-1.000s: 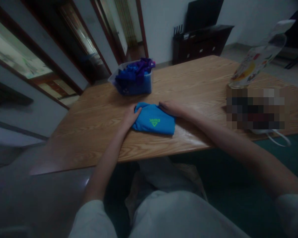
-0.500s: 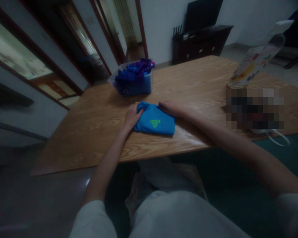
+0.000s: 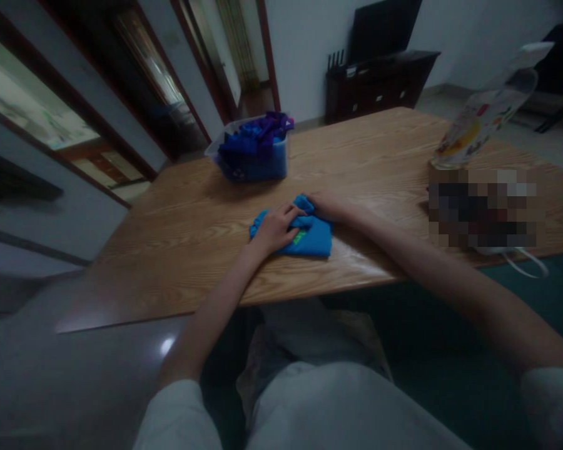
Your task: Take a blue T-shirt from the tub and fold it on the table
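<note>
A small folded blue cloth (image 3: 315, 240) with a green logo lies near the front edge of the wooden table (image 3: 380, 150). My left hand (image 3: 276, 226) lies on top of it with fingers curled over a fold it has brought across toward the right. My right hand (image 3: 326, 204) rests at the cloth's far right corner, fingers pressed on the fabric. The logo is mostly hidden under my left hand.
A clear plastic box (image 3: 253, 150) heaped with blue and purple cloths stands behind the hands. A tilted plastic bottle (image 3: 485, 109) and a blurred patch sit at the table's right. A dark cabinet (image 3: 380, 78) and doorways lie beyond.
My left hand moved from the cloth's left edge to the right, over the top, folding that side across and covering the logo. My right hand stayed put.
</note>
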A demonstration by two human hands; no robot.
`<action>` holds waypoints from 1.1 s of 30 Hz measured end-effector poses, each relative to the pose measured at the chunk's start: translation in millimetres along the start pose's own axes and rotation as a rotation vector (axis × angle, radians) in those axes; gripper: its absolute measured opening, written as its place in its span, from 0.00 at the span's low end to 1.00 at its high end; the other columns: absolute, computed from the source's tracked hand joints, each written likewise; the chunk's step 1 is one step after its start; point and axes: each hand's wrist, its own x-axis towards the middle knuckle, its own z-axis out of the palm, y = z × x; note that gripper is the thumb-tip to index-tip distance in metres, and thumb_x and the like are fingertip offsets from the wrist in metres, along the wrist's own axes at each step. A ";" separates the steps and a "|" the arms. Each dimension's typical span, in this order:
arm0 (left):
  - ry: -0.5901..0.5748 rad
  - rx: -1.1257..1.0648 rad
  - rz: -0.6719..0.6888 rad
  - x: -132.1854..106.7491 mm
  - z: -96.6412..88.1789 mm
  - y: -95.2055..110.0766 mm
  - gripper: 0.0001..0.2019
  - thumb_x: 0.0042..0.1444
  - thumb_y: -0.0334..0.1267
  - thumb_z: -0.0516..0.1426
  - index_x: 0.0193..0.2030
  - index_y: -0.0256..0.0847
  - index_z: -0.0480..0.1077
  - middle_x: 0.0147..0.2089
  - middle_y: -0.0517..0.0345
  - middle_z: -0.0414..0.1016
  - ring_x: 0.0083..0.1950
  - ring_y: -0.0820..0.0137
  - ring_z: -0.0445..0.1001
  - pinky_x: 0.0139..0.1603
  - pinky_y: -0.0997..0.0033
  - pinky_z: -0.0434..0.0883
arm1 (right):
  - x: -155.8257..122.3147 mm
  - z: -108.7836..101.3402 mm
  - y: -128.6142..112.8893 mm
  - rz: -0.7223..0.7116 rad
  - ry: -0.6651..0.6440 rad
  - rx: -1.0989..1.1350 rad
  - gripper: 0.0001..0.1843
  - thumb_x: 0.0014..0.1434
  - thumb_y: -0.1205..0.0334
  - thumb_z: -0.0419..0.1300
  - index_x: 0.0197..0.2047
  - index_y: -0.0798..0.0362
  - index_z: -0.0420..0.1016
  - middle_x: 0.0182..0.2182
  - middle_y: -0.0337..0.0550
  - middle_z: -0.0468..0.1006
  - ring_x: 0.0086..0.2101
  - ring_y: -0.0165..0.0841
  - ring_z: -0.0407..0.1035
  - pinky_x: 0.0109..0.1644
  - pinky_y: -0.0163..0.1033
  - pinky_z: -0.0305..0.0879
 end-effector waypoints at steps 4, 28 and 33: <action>0.001 -0.052 -0.072 1.4 -0.2 0.6 0.20 0.65 0.32 0.62 0.62 0.50 0.78 0.63 0.51 0.80 0.66 0.53 0.78 0.71 0.52 0.72 | 0.0 2.3 2.6 -0.013 0.009 -0.019 0.20 0.74 0.62 0.58 0.66 0.58 0.75 0.58 0.60 0.85 0.52 0.46 0.79 0.53 0.43 0.67; 0.132 -0.134 -0.503 -9.8 1.4 -88.9 0.20 0.76 0.51 0.54 0.67 0.45 0.71 0.67 0.40 0.80 0.70 0.50 0.78 0.75 0.45 0.71 | -2.6 -8.7 -10.8 0.035 -0.005 -0.052 0.20 0.82 0.55 0.49 0.61 0.55 0.77 0.52 0.59 0.87 0.46 0.47 0.81 0.47 0.44 0.65; 0.145 -0.132 -0.458 -10.9 3.3 -94.3 0.20 0.76 0.53 0.54 0.66 0.46 0.73 0.66 0.42 0.80 0.69 0.52 0.78 0.75 0.47 0.71 | -1.5 -5.7 -7.5 0.031 0.014 -0.025 0.20 0.82 0.54 0.49 0.61 0.54 0.77 0.51 0.57 0.87 0.46 0.45 0.80 0.48 0.43 0.65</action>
